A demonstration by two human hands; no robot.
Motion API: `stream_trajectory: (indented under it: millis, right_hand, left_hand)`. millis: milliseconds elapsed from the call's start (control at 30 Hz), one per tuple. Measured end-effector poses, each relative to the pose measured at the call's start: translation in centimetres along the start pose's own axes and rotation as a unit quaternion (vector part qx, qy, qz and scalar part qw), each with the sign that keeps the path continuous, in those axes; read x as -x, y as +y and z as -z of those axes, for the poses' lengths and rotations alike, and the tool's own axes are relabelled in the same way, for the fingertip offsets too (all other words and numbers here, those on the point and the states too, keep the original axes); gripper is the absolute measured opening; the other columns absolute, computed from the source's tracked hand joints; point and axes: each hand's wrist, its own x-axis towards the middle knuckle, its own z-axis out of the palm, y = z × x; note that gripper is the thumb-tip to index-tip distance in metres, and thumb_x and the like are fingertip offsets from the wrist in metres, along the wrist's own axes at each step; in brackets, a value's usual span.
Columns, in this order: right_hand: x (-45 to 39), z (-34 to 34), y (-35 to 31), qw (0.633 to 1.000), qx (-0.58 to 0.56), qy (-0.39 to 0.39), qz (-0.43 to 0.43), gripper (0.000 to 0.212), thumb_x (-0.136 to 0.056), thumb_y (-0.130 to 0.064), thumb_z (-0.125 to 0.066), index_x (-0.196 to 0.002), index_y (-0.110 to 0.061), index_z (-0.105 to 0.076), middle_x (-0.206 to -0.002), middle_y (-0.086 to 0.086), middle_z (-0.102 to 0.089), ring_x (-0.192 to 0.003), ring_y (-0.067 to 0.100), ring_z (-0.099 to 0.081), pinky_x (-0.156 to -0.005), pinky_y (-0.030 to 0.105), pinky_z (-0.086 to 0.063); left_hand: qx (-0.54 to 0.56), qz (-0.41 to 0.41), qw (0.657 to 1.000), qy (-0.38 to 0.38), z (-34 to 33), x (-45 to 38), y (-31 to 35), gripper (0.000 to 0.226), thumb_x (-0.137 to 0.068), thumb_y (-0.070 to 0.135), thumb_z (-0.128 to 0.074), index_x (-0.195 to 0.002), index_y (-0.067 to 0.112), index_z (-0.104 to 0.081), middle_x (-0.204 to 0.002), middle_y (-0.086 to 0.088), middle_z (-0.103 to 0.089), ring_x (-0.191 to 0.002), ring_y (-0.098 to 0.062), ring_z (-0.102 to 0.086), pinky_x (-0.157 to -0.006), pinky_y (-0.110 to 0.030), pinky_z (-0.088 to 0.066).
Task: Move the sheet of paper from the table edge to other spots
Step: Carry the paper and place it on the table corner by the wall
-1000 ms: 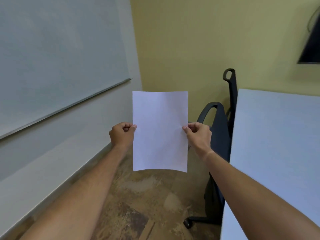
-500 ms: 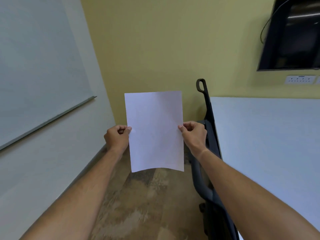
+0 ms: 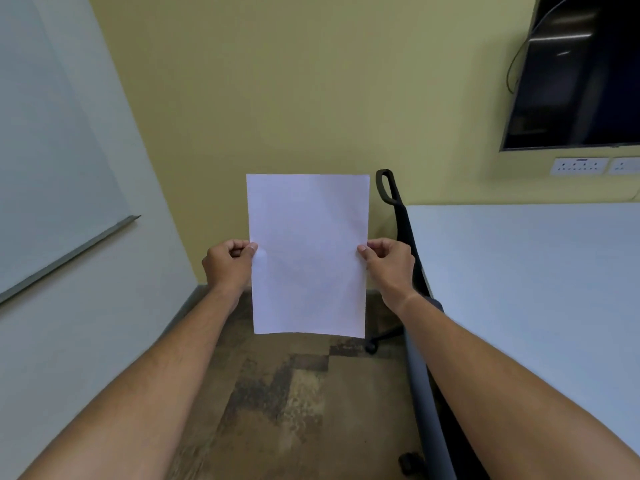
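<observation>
A blank white sheet of paper [image 3: 307,254] hangs upright in the air in front of me, over the floor and left of the table. My left hand [image 3: 228,265] pinches its left edge at mid height. On the opposite edge, my right hand [image 3: 389,266] pinches it at the same height. The white table [image 3: 540,271] fills the right side of the view, and the sheet does not touch it.
A black office chair [image 3: 412,282] stands pushed against the table's left edge, just behind my right hand. A whiteboard [image 3: 52,150] hangs on the left wall, a dark screen [image 3: 581,74] and wall sockets [image 3: 578,166] on the yellow wall. Patterned carpet [image 3: 287,403] lies below.
My view has swung to the right: the table, the screen and the sockets have come into sight and the whiteboard has slid left. Both hands still hold the sheet the same way.
</observation>
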Motion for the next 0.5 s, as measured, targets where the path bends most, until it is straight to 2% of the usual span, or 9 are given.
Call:
stream_trajectory:
  millis: [133, 367, 433, 500]
  right_hand:
    - [-4.1, -0.7, 1.6, 1.000, 0.005, 0.024, -0.009, 0.011, -0.088, -0.024, -0.074, -0.077, -0.027, -0.071, -0.083, -0.011, -0.072, -0.079, 0.004, -0.068, -0.068, 0.016, -0.053]
    - [-13.3, -2.2, 4.1, 0.990, 0.025, 0.137, -0.031, 0.016, -0.087, -0.024, -0.074, -0.073, -0.029, -0.068, -0.080, -0.011, -0.072, -0.078, 0.007, -0.070, -0.063, 0.012, -0.051]
    - [-15.0, -2.0, 4.5, 0.987, 0.017, 0.152, -0.038, 0.013, -0.087, -0.023, -0.074, -0.075, -0.025, -0.070, -0.081, -0.007, -0.074, -0.079, 0.012, -0.071, -0.066, 0.017, -0.054]
    - [-17.8, -1.5, 5.8, 0.980, 0.024, 0.189, -0.055, 0.011, -0.087, -0.021, -0.073, -0.076, -0.021, -0.071, -0.085, -0.002, -0.075, -0.084, 0.017, -0.072, -0.076, 0.027, -0.058]
  left_hand:
    - [0.010, -0.015, 0.999, -0.050, -4.1, -4.3, -1.1, 0.010, -0.087, 0.019, -0.071, -0.078, 0.017, -0.068, -0.071, 0.008, -0.065, -0.065, -0.004, -0.059, -0.058, -0.009, -0.040]
    - [0.034, -0.026, 0.986, -0.158, -14.9, -14.4, -1.8, 0.010, -0.088, 0.020, -0.071, -0.079, 0.017, -0.068, -0.071, 0.008, -0.065, -0.063, -0.002, -0.057, -0.056, -0.010, -0.039]
    - [0.042, -0.036, 0.982, -0.181, -17.1, -16.0, -1.6, 0.011, -0.088, 0.020, -0.071, -0.078, 0.018, -0.068, -0.072, 0.007, -0.065, -0.064, -0.003, -0.058, -0.057, -0.011, -0.040]
    - [0.046, -0.036, 0.975, -0.216, -21.5, -18.0, -1.6, 0.010, -0.088, 0.019, -0.070, -0.079, 0.017, -0.068, -0.073, 0.007, -0.065, -0.065, -0.003, -0.058, -0.057, -0.012, -0.040]
